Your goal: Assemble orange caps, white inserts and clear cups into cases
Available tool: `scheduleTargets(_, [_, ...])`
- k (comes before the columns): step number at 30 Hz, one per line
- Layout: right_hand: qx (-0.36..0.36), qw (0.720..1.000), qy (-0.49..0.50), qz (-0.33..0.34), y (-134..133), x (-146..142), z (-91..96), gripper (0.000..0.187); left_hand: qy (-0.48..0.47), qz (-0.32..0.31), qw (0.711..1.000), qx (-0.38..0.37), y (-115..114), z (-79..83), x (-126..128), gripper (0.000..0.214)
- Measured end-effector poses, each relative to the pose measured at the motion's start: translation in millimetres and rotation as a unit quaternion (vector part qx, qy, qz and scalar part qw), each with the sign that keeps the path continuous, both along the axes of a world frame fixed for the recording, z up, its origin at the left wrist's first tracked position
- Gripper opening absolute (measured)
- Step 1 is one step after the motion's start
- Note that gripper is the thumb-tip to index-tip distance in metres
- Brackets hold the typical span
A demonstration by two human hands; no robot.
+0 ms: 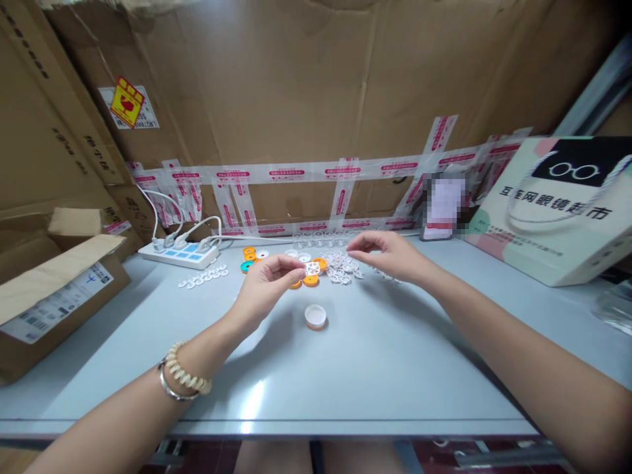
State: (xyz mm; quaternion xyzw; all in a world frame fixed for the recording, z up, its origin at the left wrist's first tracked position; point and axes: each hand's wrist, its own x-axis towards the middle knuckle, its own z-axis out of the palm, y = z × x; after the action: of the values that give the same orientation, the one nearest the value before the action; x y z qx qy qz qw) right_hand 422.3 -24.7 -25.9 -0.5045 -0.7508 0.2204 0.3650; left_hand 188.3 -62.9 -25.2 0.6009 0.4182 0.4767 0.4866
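My left hand [269,283] pinches a small white openwork plastic piece [313,268] between thumb and fingertips, above several orange round parts [311,281]. My right hand [388,255] is at the right edge of a pile of small white plastic pieces [340,268]. Its thumb and forefinger come together at the tips; anything between them is too small to make out. In front of both hands, apart from them, a white round cup-like part [315,316] with an orange base stands on the table.
Small clear parts [203,275] lie in rows near a white power strip [178,253]. More clear parts [326,239] line the back. An open cardboard box [59,303] stands left, a phone [444,207] leans at the back, and a paper bag [553,217] stands right on the grey table [395,375].
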Motion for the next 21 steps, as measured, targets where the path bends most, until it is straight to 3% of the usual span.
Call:
scheduleTargets(3, [-0.039, 0.987, -0.150, 0.050, 9.2, 10.2, -9.5, 0.010, 0.006, -0.006, 1.000, -0.008, 0.8, -1.6, 0.4, 0.017])
scheduleTargets(5, [-0.038, 0.975, -0.199, 0.087, 10.0, 10.8, -14.8, 0.013, 0.006, -0.007, 1.000, -0.007, 0.9, -2.2, 0.6, 0.017])
scheduleTargets(14, [-0.002, 0.966, -0.237, 0.103, 11.4, 0.5, -30.2, 0.014, 0.019, -0.016, 1.000, 0.001, 2.2, -4.6, -0.8, 0.014])
scheduleTargets(17, [-0.030, 0.976, -0.192, 0.103, 7.2, -0.4, -21.9, 0.009, 0.014, -0.016, 1.000, 0.002, 3.2, -5.4, -0.9, 0.015])
scheduleTargets(19, [-0.109, 0.982, -0.084, 0.126, 1.6, -2.3, -13.3, 0.009, 0.015, -0.015, 1.000, 0.004, 3.8, -6.1, -1.0, 0.015])
scheduleTargets(21, [-0.196, 0.967, 0.048, 0.159, -5.1, -6.4, -5.6, 0.015, 0.021, -0.016, 1.000, 0.006, 3.9, -7.0, -0.7, 0.014])
